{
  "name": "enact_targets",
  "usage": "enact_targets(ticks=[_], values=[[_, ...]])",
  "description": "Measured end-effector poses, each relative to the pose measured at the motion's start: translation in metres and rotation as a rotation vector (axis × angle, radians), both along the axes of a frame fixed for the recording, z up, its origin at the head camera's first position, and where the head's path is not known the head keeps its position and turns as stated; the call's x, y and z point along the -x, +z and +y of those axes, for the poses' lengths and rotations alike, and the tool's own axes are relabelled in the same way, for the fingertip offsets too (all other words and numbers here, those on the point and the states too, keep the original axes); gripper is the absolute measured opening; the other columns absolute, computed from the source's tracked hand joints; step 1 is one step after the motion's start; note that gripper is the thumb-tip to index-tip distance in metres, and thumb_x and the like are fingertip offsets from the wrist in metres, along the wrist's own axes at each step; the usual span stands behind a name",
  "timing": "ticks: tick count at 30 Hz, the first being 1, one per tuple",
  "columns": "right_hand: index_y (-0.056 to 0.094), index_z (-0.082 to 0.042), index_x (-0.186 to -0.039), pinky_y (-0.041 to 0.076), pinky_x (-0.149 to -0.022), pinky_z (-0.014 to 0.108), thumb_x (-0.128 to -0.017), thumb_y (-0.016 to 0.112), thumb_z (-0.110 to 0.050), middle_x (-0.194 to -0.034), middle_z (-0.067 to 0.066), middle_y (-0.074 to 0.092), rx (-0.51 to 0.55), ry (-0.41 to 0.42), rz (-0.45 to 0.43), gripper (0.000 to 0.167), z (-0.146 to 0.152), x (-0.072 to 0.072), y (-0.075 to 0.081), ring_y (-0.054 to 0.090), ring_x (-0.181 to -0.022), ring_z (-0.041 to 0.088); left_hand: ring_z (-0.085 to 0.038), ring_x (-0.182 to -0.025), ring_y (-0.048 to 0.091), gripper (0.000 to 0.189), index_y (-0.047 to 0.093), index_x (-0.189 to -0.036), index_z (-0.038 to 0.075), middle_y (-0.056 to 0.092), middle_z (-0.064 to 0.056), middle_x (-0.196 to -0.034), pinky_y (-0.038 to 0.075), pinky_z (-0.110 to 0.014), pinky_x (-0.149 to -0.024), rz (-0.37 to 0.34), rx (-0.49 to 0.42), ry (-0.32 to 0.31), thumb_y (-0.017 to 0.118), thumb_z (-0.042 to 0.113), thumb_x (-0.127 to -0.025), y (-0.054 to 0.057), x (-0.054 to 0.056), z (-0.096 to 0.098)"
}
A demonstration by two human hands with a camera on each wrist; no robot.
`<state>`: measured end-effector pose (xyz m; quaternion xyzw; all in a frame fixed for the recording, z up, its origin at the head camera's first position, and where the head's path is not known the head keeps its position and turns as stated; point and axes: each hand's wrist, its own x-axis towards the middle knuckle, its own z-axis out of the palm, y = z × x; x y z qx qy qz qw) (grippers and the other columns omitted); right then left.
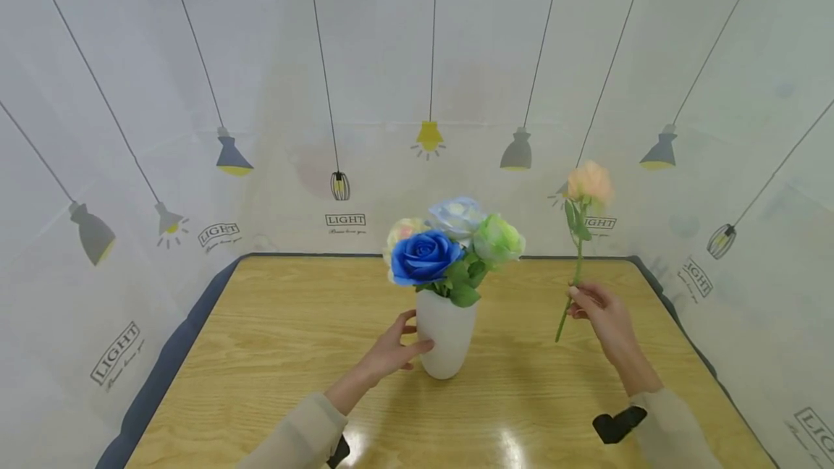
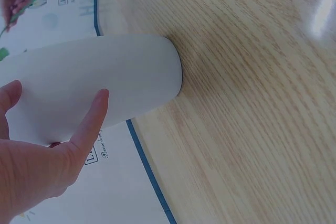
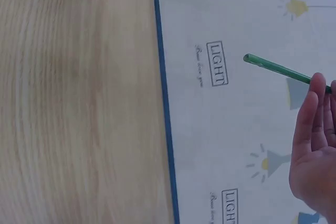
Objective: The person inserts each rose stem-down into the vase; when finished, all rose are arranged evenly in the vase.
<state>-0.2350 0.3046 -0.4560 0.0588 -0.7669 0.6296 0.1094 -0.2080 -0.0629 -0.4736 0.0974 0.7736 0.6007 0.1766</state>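
A white vase [image 1: 446,335] stands on the wooden table, a little right of its middle. In it are a dark blue rose [image 1: 426,257], a pale blue rose [image 1: 457,217], a green rose [image 1: 498,239] and a cream-pink flower [image 1: 402,231], with green leaves below. My left hand [image 1: 393,346] holds the vase from its left side, thumb across the front, as the left wrist view shows close up. Off to the right, my right hand [image 1: 602,313] pinches the green stem [image 3: 278,68] of a peach rose [image 1: 590,183]. That rose is held upright above the table, its lower stem end hanging free.
The wooden table [image 1: 293,317] has a dark blue edge along its back and sides. Behind it hangs a pale cloth [image 1: 378,78] printed with lamps and the word LIGHT. Dark straps [image 1: 619,424] sit at the sleeves.
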Motion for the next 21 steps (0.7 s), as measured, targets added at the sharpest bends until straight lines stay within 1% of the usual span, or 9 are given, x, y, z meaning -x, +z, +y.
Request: enact_targets(ticks=[1, 2, 3, 4, 9, 12, 17, 21], values=[[0.058, -0.002, -0.103, 0.048, -0.063, 0.024, -0.088, 0.056, -0.023, -0.084, 0.001, 0.062, 0.023, 0.008, 0.029, 0.026, -0.005, -0.001, 0.005, 0.058, -0.066, 0.012, -0.034, -0.104, 0.047, 0.076, 0.022, -0.138, 0.006, 0.037, -0.022, -0.128, 0.049, -0.039, -0.067, 0.0, 0.002, 0.0, 0.063, 0.035, -0.081, 0.0, 0.0, 0.0], [0.058, 0.0, -0.101, 0.048, -0.062, 0.024, -0.089, 0.055, -0.019, -0.082, 0.001, 0.062, -0.01, -0.036, 0.022, 0.023, -0.02, -0.013, 0.025, 0.058, -0.065, 0.013, -0.034, -0.105, 0.047, 0.076, 0.022, -0.138, 0.006, 0.037, -0.022, -0.128, 0.049, -0.039, -0.067, 0.002, 0.003, -0.001, 0.063, 0.035, -0.081, 0.0, 0.0, 0.0], [0.059, -0.002, -0.098, 0.048, -0.06, 0.022, -0.088, 0.056, -0.017, -0.08, -0.002, 0.062, 0.021, -0.026, 0.055, 0.018, -0.024, -0.014, 0.029, 0.058, -0.063, 0.011, -0.034, -0.105, 0.047, 0.076, 0.022, -0.138, 0.006, 0.037, -0.022, -0.128, 0.049, -0.039, -0.067, 0.001, 0.003, -0.001, 0.064, 0.035, -0.081, -0.001, 0.0, 0.0], [0.06, -0.003, -0.096, 0.048, -0.06, 0.021, -0.088, 0.057, -0.014, -0.079, -0.003, 0.062, 0.046, -0.019, 0.079, 0.014, -0.029, -0.015, 0.033, 0.058, -0.061, 0.01, -0.034, -0.105, 0.047, 0.076, 0.022, -0.138, 0.006, 0.037, -0.022, -0.128, 0.049, -0.039, -0.067, 0.002, 0.004, -0.002, 0.063, 0.035, -0.081, -0.001, 0.001, 0.0], [0.061, 0.001, -0.093, 0.047, -0.058, 0.021, -0.087, 0.056, -0.005, -0.078, 0.0, 0.063, 0.13, 0.006, 0.173, 0.01, -0.049, -0.022, 0.054, 0.057, -0.059, 0.009, -0.034, -0.105, 0.046, 0.075, 0.022, -0.138, 0.007, 0.037, -0.022, -0.128, 0.048, -0.039, -0.067, -0.001, 0.001, -0.007, 0.063, 0.035, -0.081, -0.002, 0.001, -0.001], [0.06, 0.004, -0.093, 0.047, -0.057, 0.021, -0.087, 0.054, 0.001, -0.078, 0.003, 0.063, 0.19, 0.043, 0.242, 0.009, -0.06, -0.026, 0.065, 0.056, -0.058, 0.011, -0.034, -0.104, 0.047, 0.075, 0.022, -0.138, 0.007, 0.037, -0.022, -0.128, 0.049, -0.039, -0.066, 0.001, 0.001, -0.005, 0.063, 0.035, -0.082, -0.001, 0.0, 0.0], [0.059, 0.007, -0.092, 0.045, -0.053, 0.02, -0.085, 0.051, 0.009, -0.079, 0.007, 0.063, 0.309, 0.118, 0.351, 0.01, -0.076, -0.031, 0.079, 0.054, -0.055, 0.012, -0.034, -0.104, 0.047, 0.074, 0.022, -0.138, 0.007, 0.037, -0.023, -0.128, 0.049, -0.039, -0.066, 0.005, -0.001, -0.003, 0.063, 0.034, -0.082, 0.0, 0.0, 0.0], [0.061, 0.003, -0.09, 0.041, -0.049, 0.018, -0.085, 0.049, 0.012, -0.08, 0.005, 0.064, 0.369, 0.161, 0.4, 0.016, -0.091, -0.031, 0.087, 0.05, -0.051, 0.011, -0.034, -0.103, 0.048, 0.074, 0.022, -0.137, 0.006, 0.037, -0.024, -0.127, 0.049, -0.04, -0.066, 0.011, -0.005, -0.005, 0.063, 0.033, -0.082, 0.001, -0.001, 0.001]])
